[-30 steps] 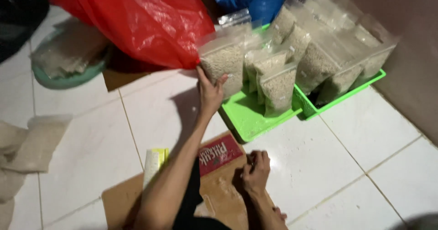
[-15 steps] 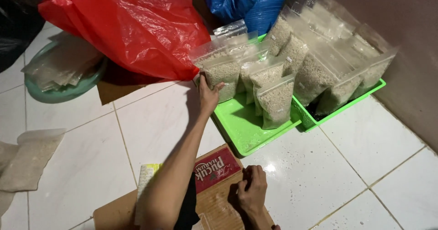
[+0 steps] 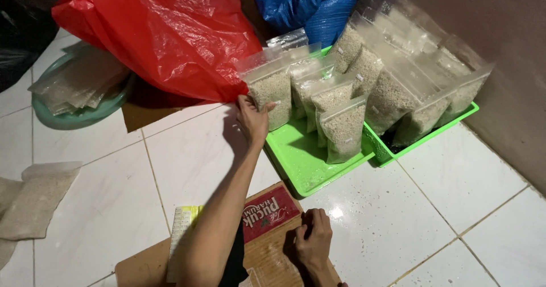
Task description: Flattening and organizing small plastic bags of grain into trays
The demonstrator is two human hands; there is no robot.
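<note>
Left hand grips a filled clear bag at the edge of a green tray; right hand rests on flattened cardboard.

The left hand's (image 3: 252, 118) fingers are curled narrowly around the lower left side of a clear zip bag of pale grain (image 3: 272, 93), thumb lying across its front, so the bag stands upright just beyond the fingertips, at the left end of the near green tray (image 3: 304, 167). More filled bags (image 3: 343, 129) stand beside it on that tray, and others crowd a second green tray (image 3: 432, 136) to the right. The right hand (image 3: 313, 242) lies fingers down, holding nothing, on a flattened cardboard box (image 3: 267, 247) on the white tiled floor (image 3: 398, 219). A red plastic sack (image 3: 165, 34) bulges just left of the gripped bag, a blue sack (image 3: 313, 5) behind it.
</note>
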